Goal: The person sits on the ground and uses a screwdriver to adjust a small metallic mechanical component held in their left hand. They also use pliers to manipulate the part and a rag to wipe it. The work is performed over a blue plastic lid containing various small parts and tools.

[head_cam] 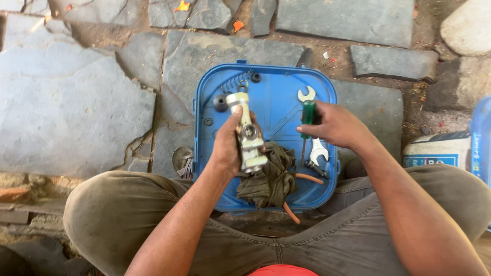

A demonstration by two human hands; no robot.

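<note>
My left hand (228,148) grips a silvery metal cylinder part (245,130), held upright over a blue plastic tray (276,82). My right hand (335,125) holds a screwdriver with a green handle (307,113), its shaft pointing down toward the tray. A dirty olive rag (268,176) lies in the tray under both hands. An open-ended spanner (317,148) lies on the tray beneath my right hand, partly hidden by it. A coil spring (236,81), a black rubber ring (256,77) and a black round cap (220,102) lie at the tray's far left corner.
The tray stands on grey stone slabs (76,107) between my knees. An orange hose piece (291,212) sticks out at the tray's near edge. A white and blue bag (440,151) and a blue container (481,138) stand at the right. A large stone (468,25) is far right.
</note>
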